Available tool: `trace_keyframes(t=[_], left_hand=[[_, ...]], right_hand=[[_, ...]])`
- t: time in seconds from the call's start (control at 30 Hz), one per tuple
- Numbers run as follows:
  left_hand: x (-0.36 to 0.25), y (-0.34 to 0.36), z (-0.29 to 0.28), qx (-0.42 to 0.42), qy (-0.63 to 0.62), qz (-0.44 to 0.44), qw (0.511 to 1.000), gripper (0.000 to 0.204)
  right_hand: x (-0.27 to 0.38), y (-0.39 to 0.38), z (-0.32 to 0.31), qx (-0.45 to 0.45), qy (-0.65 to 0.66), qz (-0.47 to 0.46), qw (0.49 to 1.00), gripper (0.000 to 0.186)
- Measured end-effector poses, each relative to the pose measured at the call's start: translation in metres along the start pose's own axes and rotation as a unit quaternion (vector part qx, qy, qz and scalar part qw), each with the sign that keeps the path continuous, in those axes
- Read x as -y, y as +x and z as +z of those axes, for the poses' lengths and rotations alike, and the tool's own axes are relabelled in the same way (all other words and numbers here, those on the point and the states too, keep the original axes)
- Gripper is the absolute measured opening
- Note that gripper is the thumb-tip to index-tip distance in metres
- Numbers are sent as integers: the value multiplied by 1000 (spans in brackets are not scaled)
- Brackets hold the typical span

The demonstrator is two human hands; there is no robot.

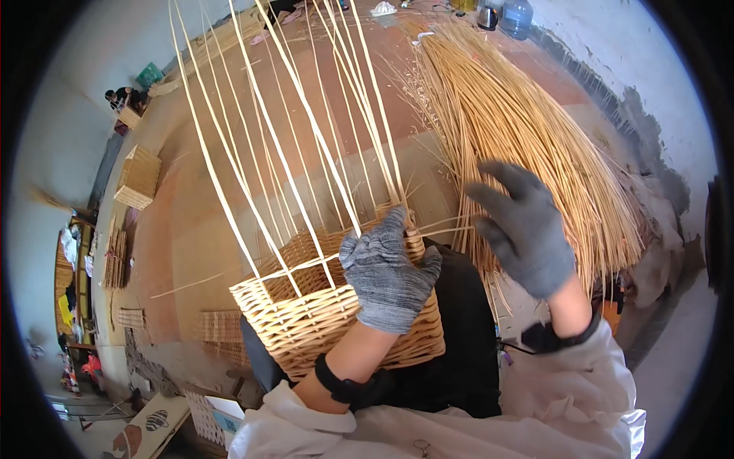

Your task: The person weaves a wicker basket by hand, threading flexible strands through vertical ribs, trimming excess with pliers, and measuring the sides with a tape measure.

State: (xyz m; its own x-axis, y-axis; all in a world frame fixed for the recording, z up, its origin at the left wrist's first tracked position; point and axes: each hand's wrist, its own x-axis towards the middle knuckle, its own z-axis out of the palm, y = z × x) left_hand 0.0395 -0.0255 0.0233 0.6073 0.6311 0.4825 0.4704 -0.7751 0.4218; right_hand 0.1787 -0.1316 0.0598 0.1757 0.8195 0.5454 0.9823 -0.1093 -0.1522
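Note:
A half-woven wicker basket rests on my lap, with long pale upright canes rising from its rim. My left hand, in a grey knitted glove, is closed over the rim near the right corner, its fingertips partly hidden among the canes. Thin loose strands stick out from that corner to the right. Just past their ends, my gloved right hand is raised with fingers spread, and nothing shows in it.
A large bundle of cut canes lies on the floor at the right. Over on the left stand a woven box and a shelf with goods. Another person sits at the far left. A big water bottle stands at the back wall.

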Motion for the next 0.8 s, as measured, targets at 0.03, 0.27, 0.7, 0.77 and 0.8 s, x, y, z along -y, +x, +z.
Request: trace_keyframes(t=[0.03, 0.27, 0.7, 0.77, 0.8], left_hand=[[0, -1, 0, -2, 5, -7, 1000, 56], [6, -17, -40, 2, -112, -27, 993, 44], [180, -62, -76, -125, -515, -59, 846, 28], [205, -74, -62, -97, -476, -51, 872, 34], [209, -70, -61, -99, -483, -57, 868, 34]], right_hand=[[5, -18, -3, -42, 210, 8, 977, 19], [-17, -81, 69, 62, 364, 222, 902, 17], [-51, -175, 139, -94, 325, 463, 819, 31], [-29, -154, 106, 51, 208, 449, 867, 31], [-15, -132, 74, 180, 79, 423, 885, 31]])
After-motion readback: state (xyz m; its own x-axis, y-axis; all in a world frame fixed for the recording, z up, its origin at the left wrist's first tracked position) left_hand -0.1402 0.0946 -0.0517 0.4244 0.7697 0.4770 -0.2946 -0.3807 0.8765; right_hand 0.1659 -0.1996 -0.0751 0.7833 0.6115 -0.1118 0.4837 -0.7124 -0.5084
